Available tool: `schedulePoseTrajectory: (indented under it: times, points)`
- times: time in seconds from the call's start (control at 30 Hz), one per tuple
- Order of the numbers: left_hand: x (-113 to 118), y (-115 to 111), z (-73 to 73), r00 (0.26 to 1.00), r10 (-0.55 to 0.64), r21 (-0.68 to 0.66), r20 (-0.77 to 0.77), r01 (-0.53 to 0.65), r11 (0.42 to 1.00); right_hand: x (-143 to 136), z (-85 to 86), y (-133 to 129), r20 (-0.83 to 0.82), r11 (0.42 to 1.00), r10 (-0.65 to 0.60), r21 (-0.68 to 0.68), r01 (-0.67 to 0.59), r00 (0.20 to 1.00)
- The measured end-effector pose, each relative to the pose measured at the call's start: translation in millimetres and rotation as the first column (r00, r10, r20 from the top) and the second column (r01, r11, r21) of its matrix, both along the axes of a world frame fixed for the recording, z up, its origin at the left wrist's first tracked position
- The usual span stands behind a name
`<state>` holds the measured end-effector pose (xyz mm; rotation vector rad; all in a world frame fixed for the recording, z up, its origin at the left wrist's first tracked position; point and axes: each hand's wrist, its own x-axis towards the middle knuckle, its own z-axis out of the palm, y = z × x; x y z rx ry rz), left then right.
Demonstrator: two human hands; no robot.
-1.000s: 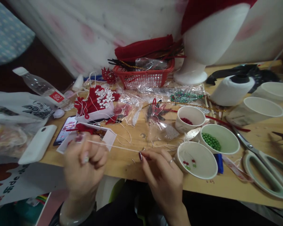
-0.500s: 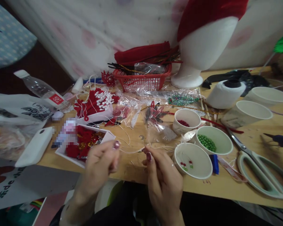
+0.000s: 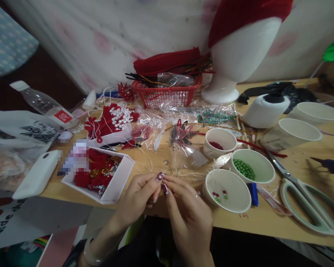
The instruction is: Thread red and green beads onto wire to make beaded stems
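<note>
My left hand and my right hand meet at the table's front edge, fingertips touching. Both are pinched closed around a thin white cord, which makes a small loop just above the fingertips. Whatever else lies between the fingers is hidden. Right of my right hand stands a paper cup with a few red and green beads on cords. Behind it are a cup of green beads and a cup of dark red beads. A white box of red and gold pieces sits left of my left hand.
Large scissors, a blue lighter-like piece and a white thread cone lie to the right. Behind are a red basket and a white foam head. A bottle and white phone are at the left.
My left hand has moved right and now meets my right hand. The cord that was stretched between them is now gathered at the fingertips, with a small loop. The view has shifted slightly.
</note>
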<state>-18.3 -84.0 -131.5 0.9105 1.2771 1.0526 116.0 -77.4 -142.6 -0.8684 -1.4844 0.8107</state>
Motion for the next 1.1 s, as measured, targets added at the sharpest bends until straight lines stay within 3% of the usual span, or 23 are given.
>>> schedulePoseTrajectory:
  times: [0.2,0.4,0.6,0.8,1.1]
  points:
    - [2,1,1.0,0.998,0.045,-0.01,0.035,-0.045,0.999,2,0.9,-1,0.0,0.998,-0.042,0.051,0.042,0.999]
    - [4,7,4.6,0.942,0.084,-0.133,0.325,-0.043,0.99,2,2.6,0,-0.017,0.994,-0.069,0.081,0.07,0.997]
    - [4,7,9.5,0.873,0.094,-0.23,0.478,0.021,0.973,1,2.0,-1,-0.042,0.995,-0.077,0.065,0.08,0.996]
    - [2,6,0.0,0.884,0.122,-0.117,0.452,-0.077,0.99,0,1.6,0,-0.057,0.996,-0.085,0.033,0.087,0.995]
    - [6,6,-2.6,0.849,0.109,-0.182,0.518,-0.015,0.983,1,-0.3,-3,-0.067,0.995,-0.094,0.011,0.095,0.993]
